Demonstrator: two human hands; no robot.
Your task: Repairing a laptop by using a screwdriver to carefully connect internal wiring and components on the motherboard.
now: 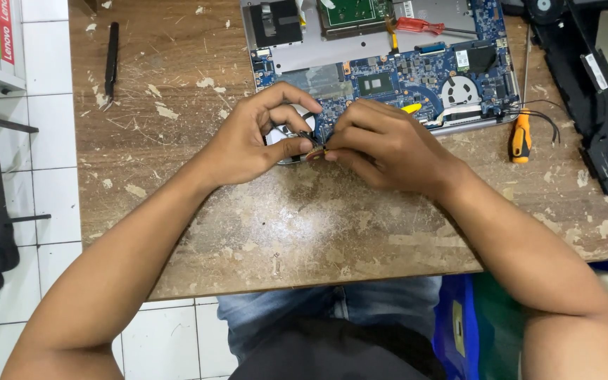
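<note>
Worn wooden workbench (304, 232), scarred and flecked with pale paint, fills the middle of the frame; white floor tiles (51, 204) run down the left edge.

Item, centre of frame: left hand (251, 141), thumb and forefinger pinched on a small round fan part (279, 134), of which only a white and dark sliver shows between the curled fingers. Right hand (374, 144), fingertips pressed together on the thin wires (312, 149) and small connector at the fan's edge, touching the left thumb. Both hands rest just below the near edge of the board.

Item, upper centre: opened laptop (388, 70), base cover off, blue circuit board and a second round fan exposed. A yellow tool tip (411, 108) shows just behind the right knuckles.

Item, right of centre: orange-handled screwdriver (521, 137) lying on the bench beside loose black cables.

Item, upper right: dark plastic casing (599, 91) with further fan parts.

Item, upper left: black tweezers (110, 63), well apart from the hands.

Item, lower centre: blue jeans at the bench edge.

Judgement of step: the fan appears to be off its seat and its lead is being handled at the plug. The next move seems to call for a fine, steady grip on the connector rather than the wires, with the fan body kept from twisting.
</note>
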